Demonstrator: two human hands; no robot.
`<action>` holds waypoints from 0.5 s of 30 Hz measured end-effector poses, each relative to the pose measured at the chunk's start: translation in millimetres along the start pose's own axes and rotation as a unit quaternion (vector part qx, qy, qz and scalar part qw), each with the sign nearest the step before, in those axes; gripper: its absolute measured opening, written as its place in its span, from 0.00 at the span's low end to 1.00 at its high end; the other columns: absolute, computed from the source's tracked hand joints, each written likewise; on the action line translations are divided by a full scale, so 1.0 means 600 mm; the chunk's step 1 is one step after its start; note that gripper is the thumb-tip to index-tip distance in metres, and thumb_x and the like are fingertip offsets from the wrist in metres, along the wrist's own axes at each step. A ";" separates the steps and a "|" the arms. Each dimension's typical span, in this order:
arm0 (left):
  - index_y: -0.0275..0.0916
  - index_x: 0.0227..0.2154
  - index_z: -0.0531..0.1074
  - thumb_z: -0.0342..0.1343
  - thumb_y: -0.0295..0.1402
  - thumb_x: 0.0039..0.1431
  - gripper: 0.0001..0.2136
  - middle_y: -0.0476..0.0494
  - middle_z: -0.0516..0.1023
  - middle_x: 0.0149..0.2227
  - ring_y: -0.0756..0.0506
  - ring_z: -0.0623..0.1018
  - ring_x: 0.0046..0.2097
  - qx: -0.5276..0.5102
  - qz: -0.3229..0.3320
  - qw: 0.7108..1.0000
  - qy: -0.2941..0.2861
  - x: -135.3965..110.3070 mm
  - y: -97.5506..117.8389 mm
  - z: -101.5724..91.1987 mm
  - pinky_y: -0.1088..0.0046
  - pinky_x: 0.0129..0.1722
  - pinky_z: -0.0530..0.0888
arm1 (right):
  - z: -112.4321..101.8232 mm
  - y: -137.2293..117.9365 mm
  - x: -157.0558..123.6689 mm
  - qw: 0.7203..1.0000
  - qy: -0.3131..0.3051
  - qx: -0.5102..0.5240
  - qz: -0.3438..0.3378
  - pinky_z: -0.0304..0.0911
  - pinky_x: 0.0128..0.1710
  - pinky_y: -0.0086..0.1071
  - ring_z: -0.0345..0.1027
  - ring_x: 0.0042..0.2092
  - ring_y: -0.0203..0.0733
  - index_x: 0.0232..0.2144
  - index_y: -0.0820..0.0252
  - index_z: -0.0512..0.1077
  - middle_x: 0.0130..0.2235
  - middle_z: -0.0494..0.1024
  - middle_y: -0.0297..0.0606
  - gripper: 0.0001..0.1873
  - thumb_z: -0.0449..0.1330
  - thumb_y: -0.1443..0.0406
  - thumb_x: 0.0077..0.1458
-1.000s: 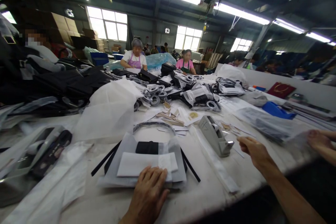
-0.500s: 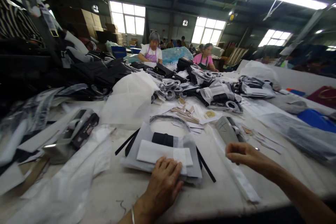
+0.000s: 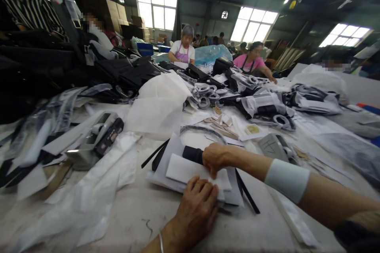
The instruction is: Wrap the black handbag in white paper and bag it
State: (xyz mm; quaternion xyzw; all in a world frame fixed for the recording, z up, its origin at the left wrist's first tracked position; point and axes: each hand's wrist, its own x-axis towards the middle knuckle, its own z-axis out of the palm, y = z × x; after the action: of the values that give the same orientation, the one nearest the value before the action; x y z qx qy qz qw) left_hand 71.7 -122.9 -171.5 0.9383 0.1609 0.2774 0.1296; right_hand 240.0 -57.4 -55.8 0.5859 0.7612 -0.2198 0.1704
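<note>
A flat bundle of white and grey wrapping sheets lies in front of me, with a black item showing at its top and thin black straps sticking out at the sides. My left hand rests palm down on the bundle's near edge, fingers stretched over the white sheet. My right hand sits on top of the bundle with its fingers curled, fingertips pressed to the white sheet just above my left fingers. Whether it holds anything small is hidden. A white band wraps my right forearm.
A grey tape dispenser stands right of the bundle, another to the left. A white fabric bag, wrapped black goods and loose sheets cover the white table. Two people work at the far end; another sits at left.
My right hand has swung left from beside the tape dispenser onto the bundle. My left hand has stayed pressed on the bundle. The view has turned left.
</note>
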 end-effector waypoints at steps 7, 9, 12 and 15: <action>0.38 0.58 0.65 0.56 0.31 0.61 0.22 0.41 0.75 0.50 0.39 0.72 0.53 -0.006 0.003 1.000 0.015 -0.005 -0.002 0.004 0.52 0.61 0.63 | -0.021 0.086 0.031 0.994 0.094 0.026 0.042 0.60 0.42 0.35 0.73 0.37 0.47 0.22 0.53 0.75 0.27 0.77 0.31 0.22 0.79 0.56 0.23; 0.38 0.57 0.65 0.55 0.31 0.62 0.20 0.41 0.76 0.49 0.40 0.72 0.53 -0.007 0.007 1.000 0.025 -0.005 -0.002 0.004 0.53 0.61 0.63 | -0.032 0.125 0.012 0.987 0.125 0.051 0.089 0.62 0.41 0.36 0.73 0.41 0.50 0.32 0.53 0.78 0.35 0.81 0.36 0.25 0.78 0.62 0.26; 0.37 0.57 0.65 0.54 0.31 0.64 0.19 0.42 0.76 0.49 0.40 0.72 0.52 -0.003 0.011 0.999 0.038 -0.004 -0.002 0.004 0.54 0.61 0.62 | -0.017 0.150 -0.020 0.981 0.144 0.082 0.099 0.64 0.41 0.35 0.74 0.43 0.49 0.43 0.55 0.78 0.41 0.81 0.40 0.24 0.74 0.60 0.39; 0.37 0.57 0.66 0.55 0.32 0.64 0.19 0.43 0.76 0.49 0.41 0.72 0.52 0.004 0.016 0.999 0.048 -0.003 -0.002 0.004 0.55 0.61 0.61 | 0.034 0.141 -0.030 0.968 0.127 0.203 0.073 0.67 0.41 0.33 0.75 0.42 0.46 0.46 0.54 0.77 0.41 0.81 0.36 0.29 0.74 0.55 0.38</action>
State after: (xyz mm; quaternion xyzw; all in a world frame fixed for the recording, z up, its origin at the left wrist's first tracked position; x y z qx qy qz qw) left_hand 71.4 -122.6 -174.6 0.9268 0.1534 0.3233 0.1138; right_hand 326.6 -64.8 -75.0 0.6853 0.6711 -0.2808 -0.0344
